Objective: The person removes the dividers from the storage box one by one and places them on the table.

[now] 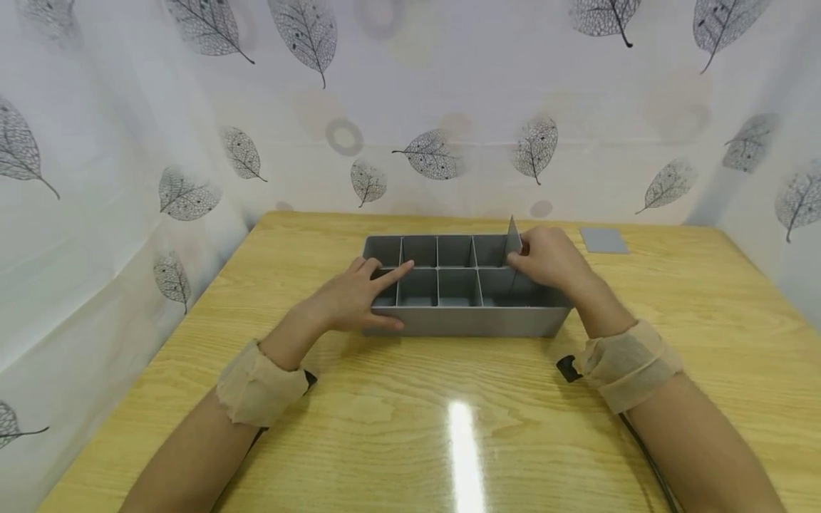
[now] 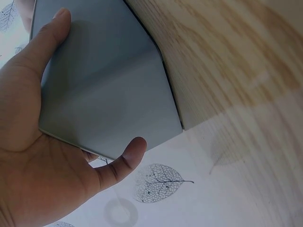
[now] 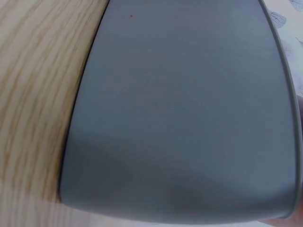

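White cloth (image 1: 449, 92) printed with skeleton leaves hangs at left and runs behind the wood-grain table (image 1: 385, 413). The left hand (image 1: 343, 296) rests, fingers spread, on the left end of a grey compartment box (image 1: 465, 322) on the table. A streak of light (image 1: 467, 456) gleams in front. The right hand (image 1: 554, 260) pinches a thin divider (image 1: 514, 237) above the box's back row; farther right, a flat grey panel (image 1: 604, 241) lies on the wood.

Two hands (image 1: 349, 296) (image 1: 553, 262), two wrist wraps (image 1: 259, 390) (image 1: 631, 365), one box (image 1: 474, 322), one held divider (image 1: 514, 239), one loose plate (image 1: 604, 241), one table (image 1: 385, 413)
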Motion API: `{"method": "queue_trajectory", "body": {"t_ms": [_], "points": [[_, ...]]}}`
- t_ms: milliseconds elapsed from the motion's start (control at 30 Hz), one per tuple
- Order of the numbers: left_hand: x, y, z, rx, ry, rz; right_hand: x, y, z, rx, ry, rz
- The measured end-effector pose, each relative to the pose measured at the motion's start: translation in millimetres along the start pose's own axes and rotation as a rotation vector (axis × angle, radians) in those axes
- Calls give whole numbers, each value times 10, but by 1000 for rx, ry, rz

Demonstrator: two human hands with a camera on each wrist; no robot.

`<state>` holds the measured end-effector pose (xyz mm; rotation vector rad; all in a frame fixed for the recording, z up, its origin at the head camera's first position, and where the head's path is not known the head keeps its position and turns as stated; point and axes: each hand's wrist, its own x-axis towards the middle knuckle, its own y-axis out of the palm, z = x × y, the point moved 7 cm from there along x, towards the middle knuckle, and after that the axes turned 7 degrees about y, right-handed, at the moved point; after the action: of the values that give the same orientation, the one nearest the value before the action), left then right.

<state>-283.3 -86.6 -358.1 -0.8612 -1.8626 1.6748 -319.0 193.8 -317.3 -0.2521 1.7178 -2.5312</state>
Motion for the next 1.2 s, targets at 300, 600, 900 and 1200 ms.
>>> {"method": "queue_trajectory", "body": {"t_ms": [300,600,900,1200], "points": [[4,15,22,-1,1,0,-12,-51,12,20,10,-47],[-2,0,27,5,-4,4,21,-8,8,-17,42,19],[-7,19,33,0,-2,-1,14,-31,29,1,31,6],[-12,6,22,3,0,18,-18,-174,19,127,52,-117]]}}
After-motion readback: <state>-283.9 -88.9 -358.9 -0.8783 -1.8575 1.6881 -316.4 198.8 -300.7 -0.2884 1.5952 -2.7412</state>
